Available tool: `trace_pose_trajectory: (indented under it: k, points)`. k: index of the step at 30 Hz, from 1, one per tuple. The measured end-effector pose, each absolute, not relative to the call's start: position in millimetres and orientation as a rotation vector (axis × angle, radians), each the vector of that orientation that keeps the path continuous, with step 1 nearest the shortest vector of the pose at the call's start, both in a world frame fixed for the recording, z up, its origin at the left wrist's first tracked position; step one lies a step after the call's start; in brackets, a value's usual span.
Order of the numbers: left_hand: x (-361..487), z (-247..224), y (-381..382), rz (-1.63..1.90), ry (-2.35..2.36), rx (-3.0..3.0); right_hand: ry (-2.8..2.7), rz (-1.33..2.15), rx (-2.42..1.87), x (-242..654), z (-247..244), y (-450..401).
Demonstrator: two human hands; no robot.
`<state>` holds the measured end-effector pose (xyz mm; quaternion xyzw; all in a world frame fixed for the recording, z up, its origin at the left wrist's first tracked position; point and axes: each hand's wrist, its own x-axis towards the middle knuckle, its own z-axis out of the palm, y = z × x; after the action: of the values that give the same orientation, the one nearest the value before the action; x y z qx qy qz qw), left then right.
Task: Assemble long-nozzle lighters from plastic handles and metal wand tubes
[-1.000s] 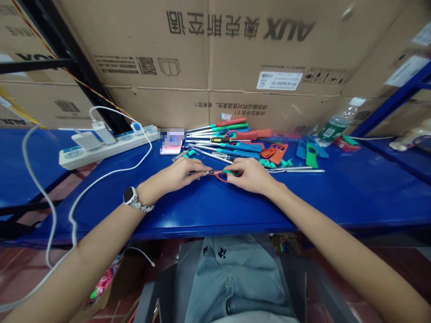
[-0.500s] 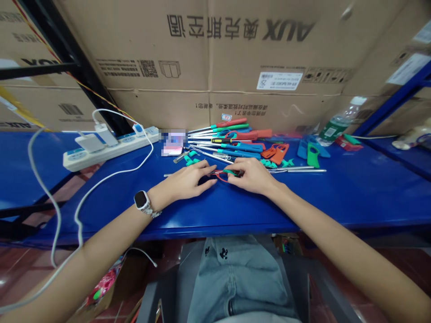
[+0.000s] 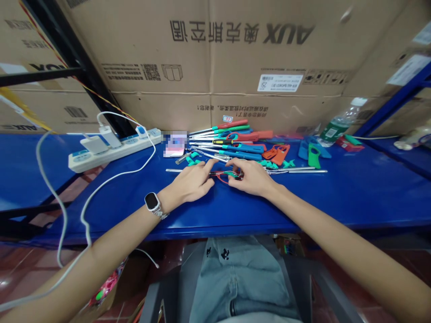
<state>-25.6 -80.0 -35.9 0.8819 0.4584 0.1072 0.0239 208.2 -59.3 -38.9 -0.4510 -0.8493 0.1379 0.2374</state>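
Observation:
Both hands are at a gas lighter with an opened red body [image 3: 221, 173], its thin metal tube [image 3: 172, 170] sticking out to the left. My left hand [image 3: 193, 181] curls around the tube end, index finger and thumb apart at its tips. Around the other end is my right hand [image 3: 251, 176], with a small green part [image 3: 231, 173] and thin wires between thumb and index finger. The fingers hide much of the lighter. Just behind lie several long-nosed lighters [image 3: 245, 148] in blue, red and green, and a yellow-black screwdriver [image 3: 222, 141].
A white power strip [image 3: 116, 153] with chargers and a loose cable is at the left. Orange handle shells [image 3: 280, 154], a green shell [image 3: 313, 155] and metal tubes [image 3: 305, 170] lie to the right. A plastic bottle [image 3: 338, 125] stands farther back, before large cardboard boxes [image 3: 235, 58].
My left index finger has lifted and spread from the lighter. The right index finger has also moved up slightly, showing more of the green part. The view has shifted a little.

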Motion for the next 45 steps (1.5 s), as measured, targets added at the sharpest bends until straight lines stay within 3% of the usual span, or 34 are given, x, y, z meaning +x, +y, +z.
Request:
trace_pose_trajectory:
  k: [15, 45]
  points:
    - [-21, -31, -81, 0.398, 1.509, 2.679, -2.354, 0.105, -1.233, 200, -41, -67]
    - [-13, -39, -77, 0.446, 1.604, 2.889, -2.306, 0.151, -1.157, 194, -40, -70]
